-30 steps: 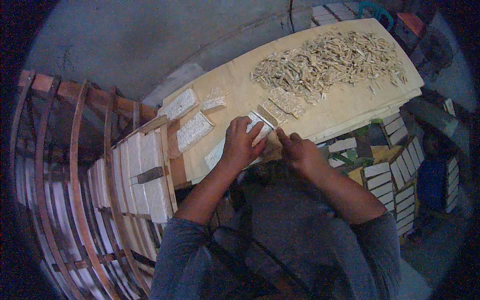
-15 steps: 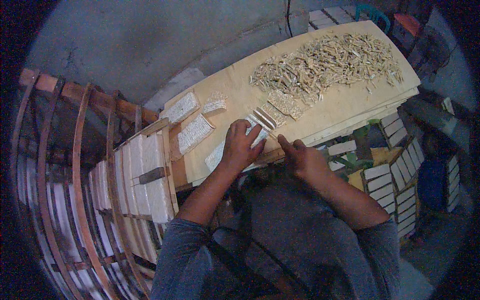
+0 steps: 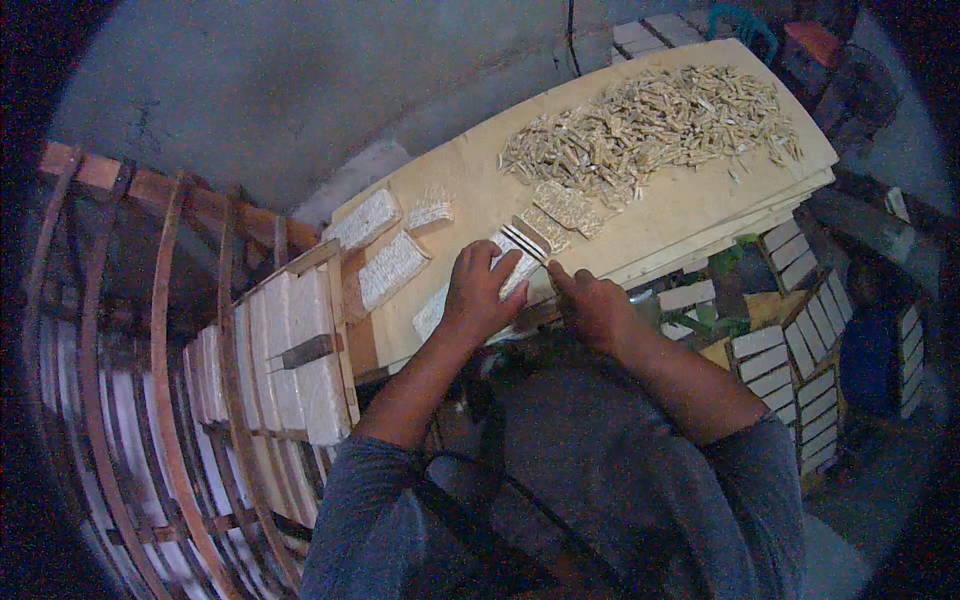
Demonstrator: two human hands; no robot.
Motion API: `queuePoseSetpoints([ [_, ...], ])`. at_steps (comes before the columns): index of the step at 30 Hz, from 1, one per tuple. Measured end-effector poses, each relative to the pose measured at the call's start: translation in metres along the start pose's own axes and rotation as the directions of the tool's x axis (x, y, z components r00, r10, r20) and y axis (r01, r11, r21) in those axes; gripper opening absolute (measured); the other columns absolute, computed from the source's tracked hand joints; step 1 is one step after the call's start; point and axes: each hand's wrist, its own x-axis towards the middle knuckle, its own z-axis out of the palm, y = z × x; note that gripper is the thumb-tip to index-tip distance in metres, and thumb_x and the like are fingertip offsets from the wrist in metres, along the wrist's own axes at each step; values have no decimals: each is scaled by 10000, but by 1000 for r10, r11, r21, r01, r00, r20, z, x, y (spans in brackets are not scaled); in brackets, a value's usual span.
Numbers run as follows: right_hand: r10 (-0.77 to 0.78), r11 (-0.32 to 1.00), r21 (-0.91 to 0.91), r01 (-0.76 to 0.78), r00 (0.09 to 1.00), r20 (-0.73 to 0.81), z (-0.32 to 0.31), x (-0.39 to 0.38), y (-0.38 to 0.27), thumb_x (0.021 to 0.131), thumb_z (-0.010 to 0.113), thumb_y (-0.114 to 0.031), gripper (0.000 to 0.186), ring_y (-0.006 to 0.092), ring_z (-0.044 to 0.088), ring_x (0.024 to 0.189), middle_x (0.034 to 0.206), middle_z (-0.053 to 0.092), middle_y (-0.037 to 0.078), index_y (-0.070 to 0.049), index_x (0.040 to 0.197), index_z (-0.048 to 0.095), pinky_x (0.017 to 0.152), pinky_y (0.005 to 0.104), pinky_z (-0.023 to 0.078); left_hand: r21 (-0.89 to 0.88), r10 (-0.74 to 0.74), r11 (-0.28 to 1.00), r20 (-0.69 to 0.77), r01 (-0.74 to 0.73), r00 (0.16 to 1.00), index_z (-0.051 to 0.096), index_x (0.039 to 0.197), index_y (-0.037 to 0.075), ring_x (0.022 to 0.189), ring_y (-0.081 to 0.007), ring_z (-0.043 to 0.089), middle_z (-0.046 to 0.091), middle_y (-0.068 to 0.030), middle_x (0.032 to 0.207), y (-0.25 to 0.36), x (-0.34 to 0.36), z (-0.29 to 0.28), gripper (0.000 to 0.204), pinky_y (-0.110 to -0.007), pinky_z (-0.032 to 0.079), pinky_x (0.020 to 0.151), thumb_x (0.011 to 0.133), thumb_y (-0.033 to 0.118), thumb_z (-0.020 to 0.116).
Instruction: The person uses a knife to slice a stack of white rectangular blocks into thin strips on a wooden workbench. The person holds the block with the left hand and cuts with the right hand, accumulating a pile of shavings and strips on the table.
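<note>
A pale, speckled slab lies on the wooden board, slanting away from me. My left hand is on top of it, thumb and fingers gripping its sides. Dark gaps cross the slab's far end and part it into narrow strips. My right hand is closed at the slab's right edge, index finger stretched along what looks like a knife. Its thin brownish blade lies across the slab's far end; the handle is hidden in my fist. Just beyond sit cut slab pieces, scored into small sticks.
A large heap of small pale sticks covers the far part of the board. More slabs lie at left. A wooden rack with pale blocks stands left. Stacked white blocks are below right, and a grey wall rises behind.
The blade's position across the slab's far end has shifted slightly, and the dark gaps there look different. My right hand has moved a little left; the left hand stays on the slab.
</note>
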Motion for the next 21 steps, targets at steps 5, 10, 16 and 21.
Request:
queuePoseSetpoints([
  [5, 2, 989, 149, 8, 997, -71, -23, -14, -4, 950, 638, -176, 695, 467, 714, 877, 1115, 663, 241, -159, 1606, 408, 762, 556, 583, 18, 17, 1000, 8, -18, 1000, 697, 1247, 77, 1142, -386, 572, 594, -182, 1163, -3, -2, -3, 480, -509, 493, 994, 806, 219, 819],
  [10, 23, 996, 81, -30, 996, 84, -38, -30, -25, 959, 620, -168, 734, 462, 710, 864, 1154, 642, 258, -180, 1642, 352, 749, 551, 581, 12, 5, 1000, 32, -5, 999, 682, 1258, 32, 1150, -430, 561, 594, -216, 1195, -1, -6, -2, 481, -525, 483, 1003, 832, 219, 804],
  [16, -14, 1000, 23, 12, 996, 88, -22, -22, -15, 963, 610, -155, 752, 459, 709, 873, 1168, 636, 259, -169, 1655, 317, 720, 546, 585, 14, 36, 999, -5, -35, 999, 678, 1253, 39, 1129, -428, 564, 590, -217, 1175, -1, -7, 2, 480, -521, 493, 975, 830, 221, 813],
  [21, -20, 1000, -15, 20, 999, 48, 0, -1, -7, 958, 621, -158, 713, 461, 716, 889, 1124, 653, 253, -144, 1620, 357, 737, 535, 592, -3, 20, 1000, -5, -20, 1000, 681, 1238, 40, 1118, -424, 569, 597, -209, 1170, -1, -7, 2, 462, -518, 501, 974, 831, 214, 814],
])
